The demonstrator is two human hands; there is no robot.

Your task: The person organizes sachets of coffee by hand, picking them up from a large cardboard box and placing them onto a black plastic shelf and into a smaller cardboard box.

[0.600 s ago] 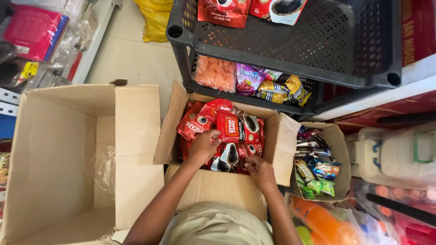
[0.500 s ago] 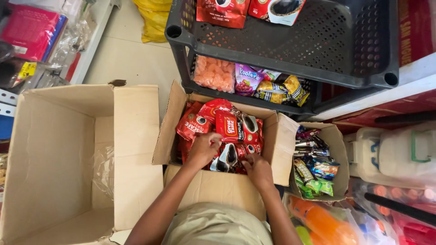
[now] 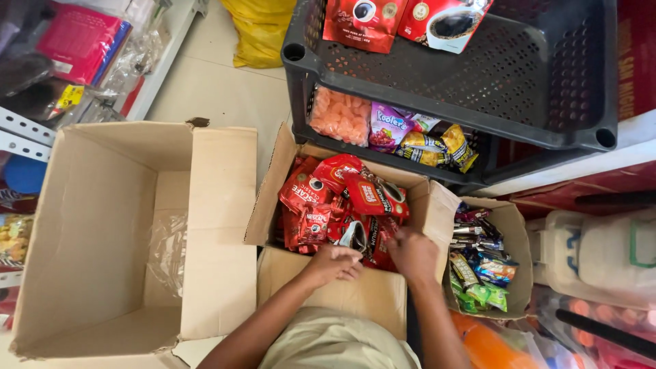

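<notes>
both hands are inside the middle cardboard box (image 3: 273,205), at its near edge. the left hand (image 3: 333,263) lies with fingers curled together over a red coffee sachet (image 3: 354,236) at the front of the pile; contact is plain, but whether the sachet is actually clamped cannot be told. the right hand (image 3: 412,253) rests just beside it with fingers bent down among the red packets (image 3: 342,191); its grip is hidden from this angle.

compared with the earlier frame, the left hand has drawn back toward the near flap and sits lower on the pile, where before it was further in among the packets. the right hand has shifted slightly toward the right wall of the box. the packets themselves lie much as before.

surroundings: a large open cardboard box (image 3: 109,225) stands to the left, holding only a clear plastic sheet (image 3: 167,246). a smaller box of mixed sachets (image 3: 478,266) stands to the right. a black plastic rack (image 3: 471,89) stands beyond, with coffee pouches (image 3: 403,20) on top and snack packets (image 3: 389,126) on the lower tier.
</notes>
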